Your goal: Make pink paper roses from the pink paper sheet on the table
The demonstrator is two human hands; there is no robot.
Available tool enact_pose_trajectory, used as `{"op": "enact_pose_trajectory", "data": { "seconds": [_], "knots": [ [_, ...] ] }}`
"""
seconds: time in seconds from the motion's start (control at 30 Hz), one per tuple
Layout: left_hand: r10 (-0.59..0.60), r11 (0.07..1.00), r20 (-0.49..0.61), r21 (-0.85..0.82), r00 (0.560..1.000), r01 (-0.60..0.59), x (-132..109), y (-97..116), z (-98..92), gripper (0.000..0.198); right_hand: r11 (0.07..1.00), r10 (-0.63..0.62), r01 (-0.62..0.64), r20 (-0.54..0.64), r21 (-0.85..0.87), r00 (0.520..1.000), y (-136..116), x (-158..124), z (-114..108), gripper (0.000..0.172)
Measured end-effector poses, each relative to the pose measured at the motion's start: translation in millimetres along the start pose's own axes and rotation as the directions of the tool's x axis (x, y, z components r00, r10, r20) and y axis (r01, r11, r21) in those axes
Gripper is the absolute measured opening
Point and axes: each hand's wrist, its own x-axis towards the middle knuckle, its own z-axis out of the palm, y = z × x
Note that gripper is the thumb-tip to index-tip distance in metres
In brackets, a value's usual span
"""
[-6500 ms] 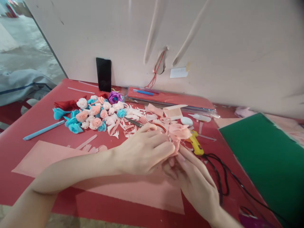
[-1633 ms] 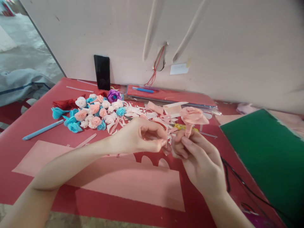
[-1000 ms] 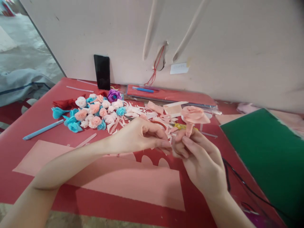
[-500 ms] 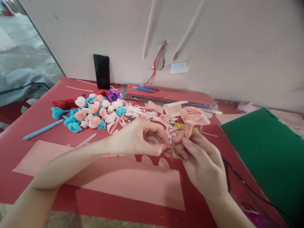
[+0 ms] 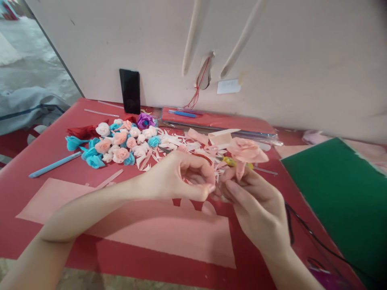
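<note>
My right hand (image 5: 256, 201) is closed at the fingers around the lower part of a pink paper flower (image 5: 247, 150), whose ruffled head stands above the fingers. My left hand (image 5: 190, 177) comes in from the left, thumb and fingertips pinched together beside the right fingertips. What the left pinch holds, if anything, is too small to make out. Below both hands lies a sheet of pink paper (image 5: 169, 233) with rounded shapes along its upper edge. Pale paper scraps (image 5: 178, 141) are strewn behind the hands, and scissors with yellow handles (image 5: 229, 161) lie partly hidden among them.
Several paper flowers (image 5: 121, 155) in pink, white, blue and purple crowd the left-centre of the red table (image 5: 69, 171). A blue pen (image 5: 54, 165) lies beside them. A phone (image 5: 130, 92) leans on the wall. At right are a green board (image 5: 335, 193) and a black cable (image 5: 314, 233).
The pink flower has tipped slightly to the right, and its pointed stem has shifted against the right fingers. Both hands stay close together, with small finger movements.
</note>
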Motion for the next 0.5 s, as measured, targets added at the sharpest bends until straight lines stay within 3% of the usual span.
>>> {"op": "enact_pose_trajectory", "data": {
  "seconds": [0.17,0.33,0.43,0.5],
  "knots": [
    [-0.049,0.996,0.008,-0.072,0.999,0.049,-1,2,0.8,0.009,0.941,-0.207,0.181,-0.066,-0.285,0.976,4,-6,-2,0.005],
    [-0.051,0.993,0.003,-0.103,0.999,0.051,0,1,0.0,0.008,0.686,-0.424,0.271,-0.067,-0.676,0.903,1,-12,-4,0.01],
    [-0.059,0.992,-0.01,-0.11,0.998,0.057,0,1,0.6,0.006,0.589,-0.5,0.326,-0.016,-0.739,0.866,-3,-12,-2,0.021],
    [-0.056,0.989,-0.017,-0.141,0.998,0.053,0,0,0.8,0.008,0.605,-0.524,0.363,-0.011,-0.709,0.852,-2,-12,0,0.023]
  ]
}}
